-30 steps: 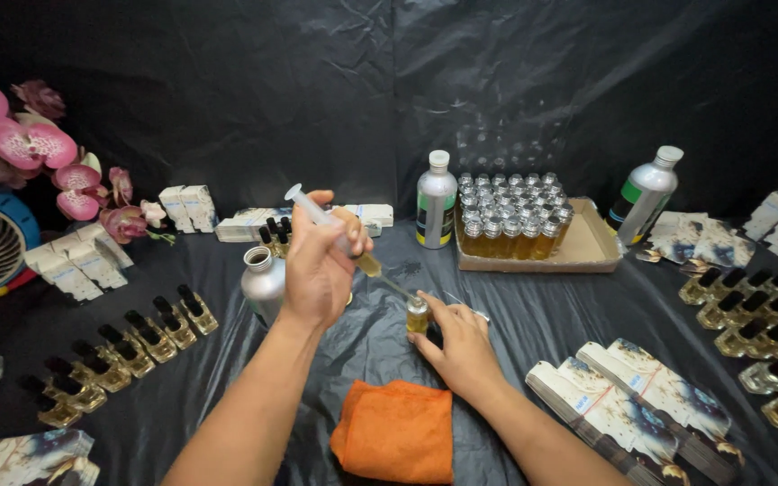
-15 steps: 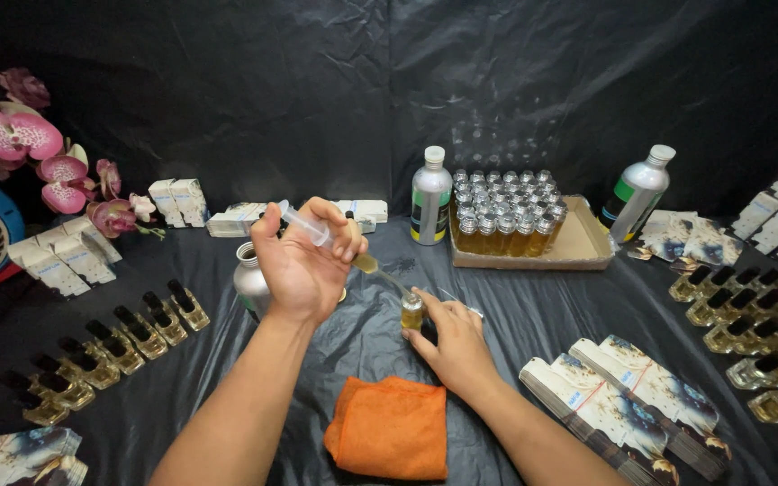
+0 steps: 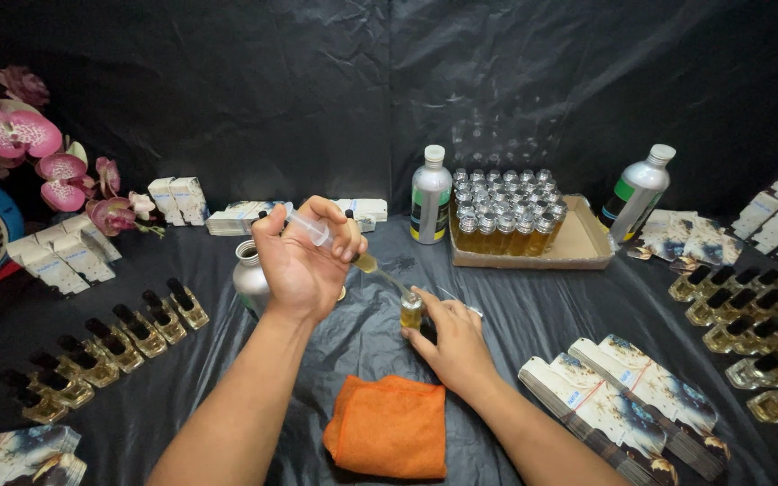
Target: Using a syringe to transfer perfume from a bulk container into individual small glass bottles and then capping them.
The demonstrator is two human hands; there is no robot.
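Vial: a small clear glass vial (image 3: 412, 312), upright on the tabletop (image 3: 533, 315) near the middle, holding yellow-amber liquid; its mouth seems open, though it is too small to be sure.
Syringe: a clear plastic syringe (image 3: 330, 241), slanted down to the right, a little amber liquid near its thin tip, which meets the vial's mouth.
Left hand: the left hand (image 3: 303, 261) has its grip clamped on the syringe barrel, fingers curled over it, thumb up by the plunger end.
Right hand: the right hand (image 3: 455, 346) has its grip closed lightly on the vial, fingertips against its side and base.
Cloth: an orange, fuzzy cloth (image 3: 391, 427), folded, lies just before the hands.
Can: a matte silver metal can (image 3: 250, 279) with an open neck stands behind the left hand.
Cover: glossy, wrinkled black plastic sheeting over the tabletop and back wall.
Tray: a cardboard tray (image 3: 587, 243) of silver-capped amber bottles, between two tall aluminium bottles.
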